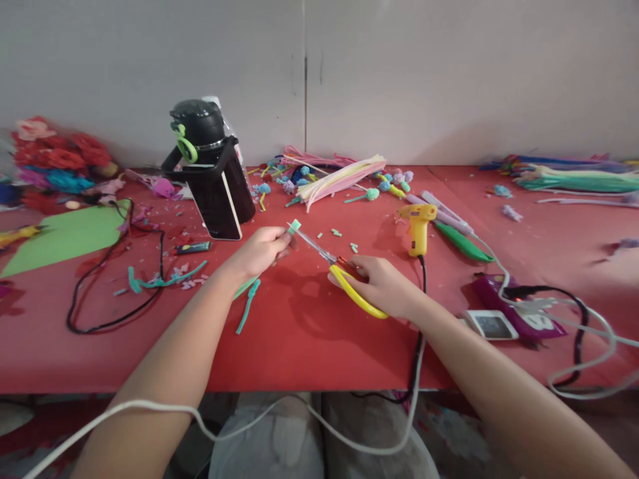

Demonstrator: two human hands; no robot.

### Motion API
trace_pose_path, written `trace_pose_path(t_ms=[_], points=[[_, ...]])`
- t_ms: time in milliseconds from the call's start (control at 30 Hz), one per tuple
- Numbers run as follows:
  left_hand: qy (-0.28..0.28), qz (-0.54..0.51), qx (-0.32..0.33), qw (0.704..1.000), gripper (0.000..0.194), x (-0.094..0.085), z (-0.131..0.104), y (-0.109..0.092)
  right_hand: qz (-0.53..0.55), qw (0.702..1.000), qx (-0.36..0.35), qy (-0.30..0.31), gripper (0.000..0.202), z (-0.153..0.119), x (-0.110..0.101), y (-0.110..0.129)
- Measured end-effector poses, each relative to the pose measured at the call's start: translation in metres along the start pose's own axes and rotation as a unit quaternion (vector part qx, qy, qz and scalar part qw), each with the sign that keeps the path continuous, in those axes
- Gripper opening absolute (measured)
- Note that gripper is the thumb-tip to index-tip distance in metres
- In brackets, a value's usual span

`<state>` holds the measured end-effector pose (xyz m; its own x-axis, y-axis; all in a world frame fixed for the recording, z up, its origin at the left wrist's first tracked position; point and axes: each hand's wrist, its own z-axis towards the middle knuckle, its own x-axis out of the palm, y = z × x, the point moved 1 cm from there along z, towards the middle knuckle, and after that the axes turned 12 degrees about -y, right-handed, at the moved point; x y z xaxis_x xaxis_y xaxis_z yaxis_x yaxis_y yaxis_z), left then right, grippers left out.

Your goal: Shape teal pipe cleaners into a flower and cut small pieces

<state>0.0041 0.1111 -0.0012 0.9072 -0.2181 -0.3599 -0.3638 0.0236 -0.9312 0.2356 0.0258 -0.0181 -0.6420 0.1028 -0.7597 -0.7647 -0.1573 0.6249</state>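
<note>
Between the fingertips of my left hand [265,249] is a light green pipe cleaner [294,226], its short end sticking out past the fingers. A longer green length shows below the same hand. My right hand [387,283] is closed around the yellow handles of a pair of scissors [358,293]. Their blades point up and left, with the tips at the green end. Several small green snippets [336,233] lie on the red table to the right of the blades. A teal pipe cleaner piece [248,306] rests below my left wrist.
A black flask [200,126] stands behind a black holder [213,203]. Pipe cleaner bundles [344,178] lie at the back. Right of my hands are a yellow glue gun [418,226], a white device [493,324] and cables. A white cable [259,426] crosses over my lap.
</note>
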Motion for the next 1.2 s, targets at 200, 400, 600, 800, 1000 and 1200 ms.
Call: trace_pose_path(t_ms=[200,400,600,800,1000,1200], points=[[-0.017,-0.017,0.031,0.999,0.025,-0.0002,0.0025,0.0009,0.0,1.0,-0.004,0.002,0.054,-0.0006,-0.0027,0.0022],[-0.046,-0.052,0.012,0.998,0.027,0.002,0.0017,-0.0032,0.0,1.0,-0.001,-0.003,0.052,-0.0004,-0.0015,0.0001],[-0.055,-0.073,0.017,0.996,0.029,0.0007,0.0013,-0.0045,-0.001,1.0,-0.007,-0.004,0.051,-0.0002,-0.0009,-0.0006],[-0.008,-0.074,0.028,0.997,0.026,0.0066,0.0008,-0.001,0.004,1.0,-0.004,-0.002,0.052,-0.0007,-0.0018,0.0021],[-0.006,-0.072,0.031,0.997,0.021,0.0088,-0.0001,-0.0016,0.003,1.0,-0.005,-0.004,0.052,0.0004,0.0004,0.0004],[-0.004,-0.077,0.05,0.996,0.022,0.0089,0.0,-0.0017,0.0,1.0,0.0,0.003,0.053,-0.0006,-0.0005,0.0011]])
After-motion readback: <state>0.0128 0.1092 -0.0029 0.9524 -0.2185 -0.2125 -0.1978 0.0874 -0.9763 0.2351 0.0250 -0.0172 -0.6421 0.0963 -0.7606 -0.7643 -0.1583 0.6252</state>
